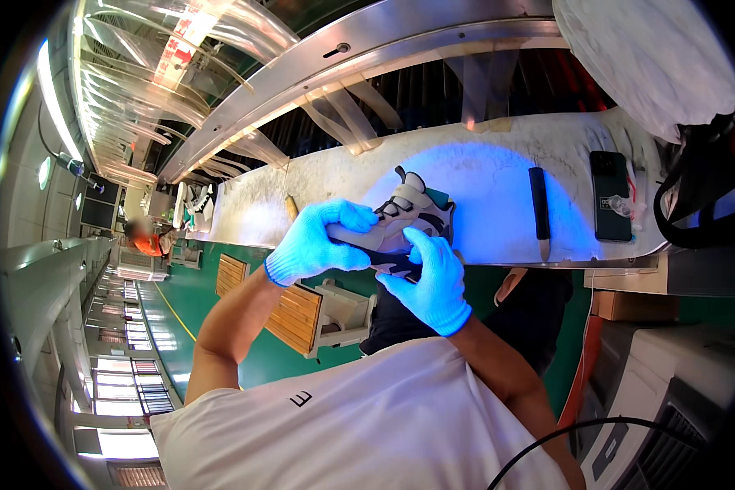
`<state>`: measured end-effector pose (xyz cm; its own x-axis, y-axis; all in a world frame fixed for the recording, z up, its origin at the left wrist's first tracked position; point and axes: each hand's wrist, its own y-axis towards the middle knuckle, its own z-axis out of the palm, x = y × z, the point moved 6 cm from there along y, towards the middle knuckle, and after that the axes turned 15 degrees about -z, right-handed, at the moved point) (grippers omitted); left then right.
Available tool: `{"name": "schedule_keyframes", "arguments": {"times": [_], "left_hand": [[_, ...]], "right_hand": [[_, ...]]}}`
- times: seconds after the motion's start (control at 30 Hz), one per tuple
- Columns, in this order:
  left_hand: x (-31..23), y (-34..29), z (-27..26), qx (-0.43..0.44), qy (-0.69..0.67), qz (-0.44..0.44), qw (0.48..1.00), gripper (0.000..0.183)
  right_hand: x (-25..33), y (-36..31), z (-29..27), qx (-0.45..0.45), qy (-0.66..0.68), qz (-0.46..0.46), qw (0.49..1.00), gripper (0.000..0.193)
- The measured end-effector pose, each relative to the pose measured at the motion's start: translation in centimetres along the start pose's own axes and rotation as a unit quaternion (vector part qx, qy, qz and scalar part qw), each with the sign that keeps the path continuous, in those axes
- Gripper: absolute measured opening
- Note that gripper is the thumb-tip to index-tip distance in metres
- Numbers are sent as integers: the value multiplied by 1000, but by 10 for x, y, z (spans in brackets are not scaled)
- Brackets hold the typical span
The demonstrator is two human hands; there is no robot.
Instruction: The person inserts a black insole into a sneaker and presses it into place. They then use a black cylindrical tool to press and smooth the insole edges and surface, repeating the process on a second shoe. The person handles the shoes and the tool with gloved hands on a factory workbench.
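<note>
A white, grey and black sneaker [406,214] with a teal patch is held up over the near edge of the pale workbench [498,192]. My left hand [322,241], in a knitted glove that looks blue under the light, is closed around the toe end. Gloved the same way, my right hand [431,278] grips the sole side near the middle and heel, its fingers bent against the shoe. Part of the sole is hidden behind my fingers.
Right of the shoe lie a black-handled knife [539,214] and a dark phone [611,196]. A small yellowish tool [291,207] sits to the left. Another shoe [198,204] stands at the far left end. A metal conveyor frame [318,69] runs behind; a black bag [710,184] is at right.
</note>
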<state>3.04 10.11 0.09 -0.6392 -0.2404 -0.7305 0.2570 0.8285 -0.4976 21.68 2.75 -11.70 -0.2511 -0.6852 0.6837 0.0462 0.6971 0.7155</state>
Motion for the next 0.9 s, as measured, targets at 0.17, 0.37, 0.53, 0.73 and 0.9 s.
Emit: {"name": "schedule_keyframes", "arguments": {"times": [0.17, 0.37, 0.53, 0.73, 0.9], "left_hand": [[0, 9, -6, 13, 21, 26, 999, 46], [2, 21, -16, 46, 9, 23, 999, 45], [13, 38, -29, 86, -14, 26, 996, 49], [-9, 47, -31, 142, 160, -150, 965, 66], [-13, 86, -3, 145, 385, -245, 878, 90]], "right_hand": [[-7, 8, 0, -29, -2, -19, 999, 84], [-13, 16, 3, 6, 17, 19, 1000, 84], [-26, 29, 12, 47, 30, 58, 997, 90], [-28, 35, 18, 72, 17, 79, 994, 96], [-30, 37, 27, 73, 1, 84, 994, 96]]}}
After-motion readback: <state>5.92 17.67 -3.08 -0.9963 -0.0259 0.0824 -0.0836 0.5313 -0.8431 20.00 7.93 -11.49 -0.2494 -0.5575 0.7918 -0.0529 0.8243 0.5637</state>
